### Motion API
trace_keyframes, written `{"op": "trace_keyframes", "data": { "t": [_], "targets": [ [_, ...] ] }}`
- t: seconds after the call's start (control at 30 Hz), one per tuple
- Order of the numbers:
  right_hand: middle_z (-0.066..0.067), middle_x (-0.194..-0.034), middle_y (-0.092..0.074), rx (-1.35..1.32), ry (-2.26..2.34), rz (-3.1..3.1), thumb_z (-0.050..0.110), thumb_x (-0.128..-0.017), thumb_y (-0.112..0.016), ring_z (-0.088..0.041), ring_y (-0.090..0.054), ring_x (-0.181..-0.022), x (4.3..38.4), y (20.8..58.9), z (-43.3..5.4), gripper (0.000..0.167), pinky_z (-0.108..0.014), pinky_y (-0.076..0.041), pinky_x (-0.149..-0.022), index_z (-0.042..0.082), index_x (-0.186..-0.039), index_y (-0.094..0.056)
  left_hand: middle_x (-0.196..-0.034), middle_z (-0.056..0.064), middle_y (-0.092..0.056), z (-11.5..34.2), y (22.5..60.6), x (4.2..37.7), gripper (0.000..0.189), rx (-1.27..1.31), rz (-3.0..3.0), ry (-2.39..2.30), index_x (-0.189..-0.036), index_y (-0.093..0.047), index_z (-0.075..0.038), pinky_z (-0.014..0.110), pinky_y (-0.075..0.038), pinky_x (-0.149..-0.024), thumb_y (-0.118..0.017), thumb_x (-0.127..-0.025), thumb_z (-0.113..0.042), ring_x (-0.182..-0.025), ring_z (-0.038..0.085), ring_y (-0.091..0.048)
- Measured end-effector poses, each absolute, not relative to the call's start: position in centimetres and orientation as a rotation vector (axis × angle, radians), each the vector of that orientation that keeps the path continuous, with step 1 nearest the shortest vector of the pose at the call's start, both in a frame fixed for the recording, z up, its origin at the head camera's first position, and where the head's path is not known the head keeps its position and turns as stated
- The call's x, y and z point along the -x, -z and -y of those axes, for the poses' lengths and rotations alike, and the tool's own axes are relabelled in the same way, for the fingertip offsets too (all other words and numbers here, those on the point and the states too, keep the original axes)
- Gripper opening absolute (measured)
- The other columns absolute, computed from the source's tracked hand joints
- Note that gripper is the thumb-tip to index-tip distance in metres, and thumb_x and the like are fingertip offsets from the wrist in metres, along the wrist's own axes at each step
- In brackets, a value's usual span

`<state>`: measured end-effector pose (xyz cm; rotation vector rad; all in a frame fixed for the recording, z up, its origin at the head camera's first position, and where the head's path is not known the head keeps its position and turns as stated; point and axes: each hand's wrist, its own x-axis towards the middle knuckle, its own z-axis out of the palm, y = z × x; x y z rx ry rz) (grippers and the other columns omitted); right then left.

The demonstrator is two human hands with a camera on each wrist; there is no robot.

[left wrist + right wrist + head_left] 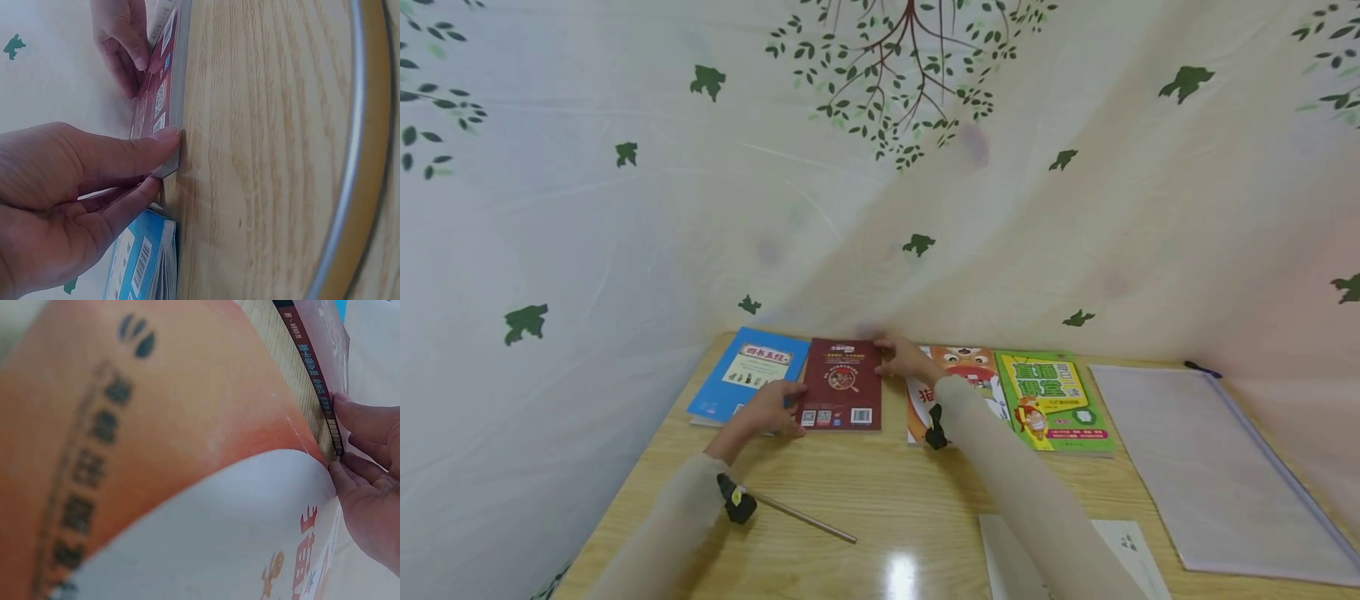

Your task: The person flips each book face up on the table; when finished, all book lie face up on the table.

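A maroon book [853, 371] lies flat near the back of the wooden table, barcode and QR codes at its near edge. My left hand [771, 408] pinches its near left corner; the left wrist view shows the thumb on the cover and fingers [134, 206] at the edge below. My right hand [910, 361] grips the far right part by the spine, thumb [362, 419] on top. Left of it is a blue book [718, 396], partly behind my left hand. On the right, an orange-and-white book [966, 362] lies partly under my right forearm.
A green and yellow book [1060, 408] adjoins the orange-and-white one. Farther right lies a translucent zip folder [1217, 467]. A thin brown stick [808, 518] is by my left wrist, and a white sheet [1131, 542] is under my right sleeve. A printed curtain [820, 275] hangs behind the table.
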<state>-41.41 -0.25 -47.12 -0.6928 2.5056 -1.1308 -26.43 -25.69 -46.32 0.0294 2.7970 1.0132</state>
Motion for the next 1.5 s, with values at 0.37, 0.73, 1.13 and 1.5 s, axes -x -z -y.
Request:
{"op": "trace_keyframes", "data": {
  "t": [0.37,0.73,1.13,1.5],
  "targets": [
    [-0.023,-0.160,-0.038,0.677,1.182,-2.452,0.006,-0.089,-0.074,-0.040,-0.033,-0.150,41.3,47.3,-0.2,0.064,-0.050,-0.031,-0.124,0.000,-0.148,-0.050,-0.150,0.024,-0.051,26.2,46.5,26.1,0.084,-0.064,-2.780,-1.067,-0.147,-0.049,0.003,0.059,-0.035,-0.119,-0.088,-0.072,-0.004,-0.141,0.044,-0.044],
    [-0.021,-0.159,-0.041,0.713,1.105,-2.461,0.007,-0.086,-0.079,-0.040,-0.035,-0.149,41.1,46.6,-0.6,0.069,-0.051,-0.030,-0.124,0.002,-0.148,-0.050,-0.152,0.024,-0.049,26.6,46.1,25.5,0.086,-0.088,-2.706,-1.141,-0.149,-0.047,0.004,0.060,-0.031,-0.121,-0.088,-0.074,-0.005,-0.144,0.045,-0.040],
    [-0.021,-0.160,-0.040,0.732,1.015,-2.476,0.009,-0.086,-0.079,-0.040,-0.035,-0.149,41.1,46.1,-0.6,0.068,-0.051,-0.029,-0.125,0.003,-0.148,-0.051,-0.146,0.026,-0.054,26.9,46.0,25.5,0.083,-0.127,-2.695,-1.187,-0.147,-0.047,0.008,0.059,-0.033,-0.120,-0.086,-0.074,0.001,-0.141,0.045,-0.044],
    [-0.020,-0.160,-0.040,0.674,1.079,-2.453,0.006,-0.085,-0.079,-0.039,-0.035,-0.149,41.0,46.4,-0.8,0.065,-0.051,-0.029,-0.125,0.004,-0.145,-0.055,-0.147,0.024,-0.055,26.7,46.0,25.4,0.083,-0.093,-2.711,-1.139,-0.146,-0.049,0.006,0.059,-0.032,-0.121,-0.088,-0.073,-0.002,-0.141,0.043,-0.045]
  ]
}}
